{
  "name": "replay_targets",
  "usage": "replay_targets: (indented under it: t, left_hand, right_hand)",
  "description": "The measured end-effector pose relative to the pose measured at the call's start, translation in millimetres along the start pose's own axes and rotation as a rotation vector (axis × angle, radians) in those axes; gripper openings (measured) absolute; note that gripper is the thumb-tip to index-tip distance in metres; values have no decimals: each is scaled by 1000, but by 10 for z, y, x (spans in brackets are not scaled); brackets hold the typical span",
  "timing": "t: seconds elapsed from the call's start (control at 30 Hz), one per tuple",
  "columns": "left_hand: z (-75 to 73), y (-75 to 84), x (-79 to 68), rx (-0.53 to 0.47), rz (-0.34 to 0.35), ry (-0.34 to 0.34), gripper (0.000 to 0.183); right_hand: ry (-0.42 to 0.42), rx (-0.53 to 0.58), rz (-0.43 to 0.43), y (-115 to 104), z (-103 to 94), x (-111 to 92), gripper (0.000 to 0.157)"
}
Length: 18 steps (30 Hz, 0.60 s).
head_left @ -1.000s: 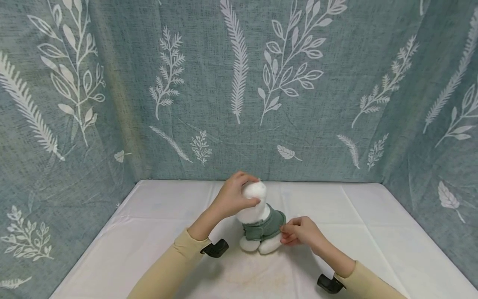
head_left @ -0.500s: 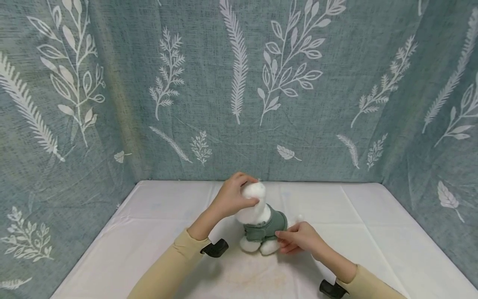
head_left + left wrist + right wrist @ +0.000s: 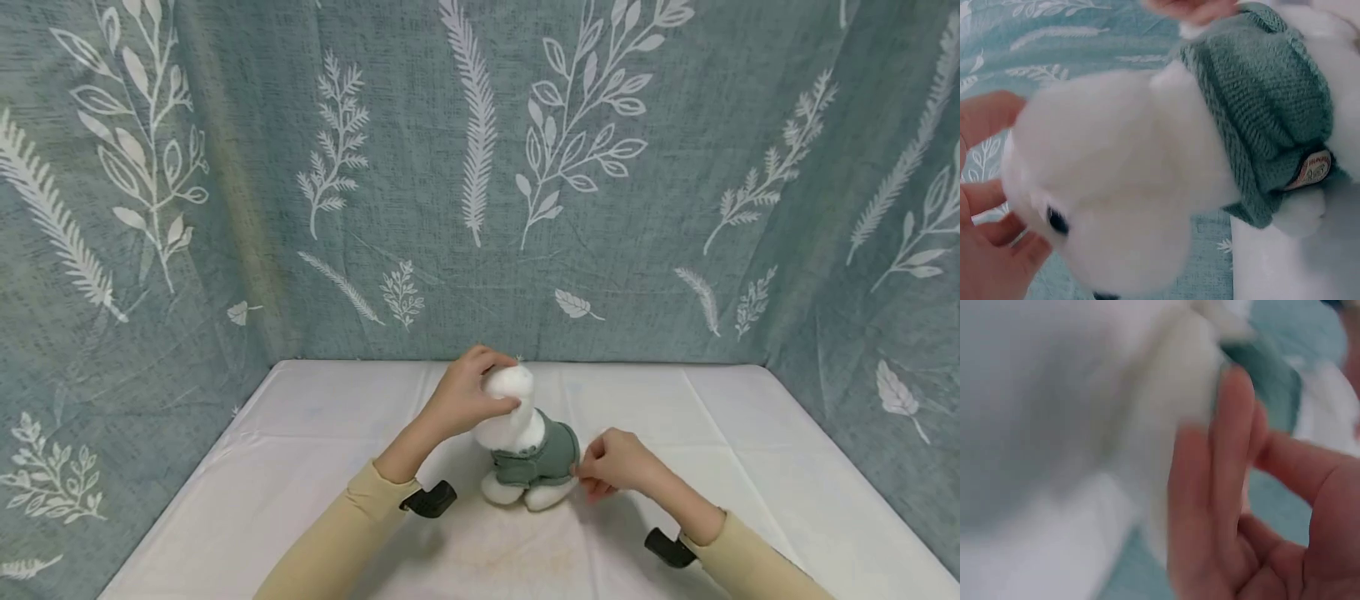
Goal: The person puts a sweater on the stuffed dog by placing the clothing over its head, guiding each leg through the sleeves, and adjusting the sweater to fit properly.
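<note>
A white stuffed animal (image 3: 551,497) in a green knitted sweater (image 3: 555,454) stands on the white cloth. Its dark eye (image 3: 1057,220) and a small label (image 3: 1314,169) on the sweater show in the left wrist view. My left hand (image 3: 467,396) grips the head, thumb on the near side and fingers over the top. At the sweater's rear hem, my right hand (image 3: 617,462) pinches the knit between thumb and fingertips. In the right wrist view, blurred, that hand's fingers (image 3: 1232,419) lie along the white plush by the green edge (image 3: 1266,375).
White cloth (image 3: 337,417) covers the table. Behind it and at both sides hangs a blue-green curtain (image 3: 420,167) with white leaf prints. A black wrist camera (image 3: 429,500) sits at my left wrist, another black camera (image 3: 670,548) at my right.
My right hand slid left along the sweater's lower side, then moved back right to its rear edge. The hem now reaches farther back and the knit lies smoother. My left hand stays on the head.
</note>
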<state>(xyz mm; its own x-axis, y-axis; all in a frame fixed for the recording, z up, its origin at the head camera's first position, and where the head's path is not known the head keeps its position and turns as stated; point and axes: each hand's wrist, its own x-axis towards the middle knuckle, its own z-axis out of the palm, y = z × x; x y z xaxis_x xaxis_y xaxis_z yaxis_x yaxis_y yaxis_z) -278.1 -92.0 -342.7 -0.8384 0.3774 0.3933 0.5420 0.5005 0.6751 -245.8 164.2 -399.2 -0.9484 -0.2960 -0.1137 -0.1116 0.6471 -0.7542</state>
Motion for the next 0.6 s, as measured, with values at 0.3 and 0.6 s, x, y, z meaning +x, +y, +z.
replay_targets:
  t: [0.3, 0.6]
  left_hand:
    - [-34, -67, -5, -105, 24, -33, 44]
    - [-25, -75, -29, -96, 33, -16, 42]
  right_hand:
    - [21, -71, -16, -72, -236, 610, 20]
    - [-194, -24, 35, -102, -206, 887, 19]
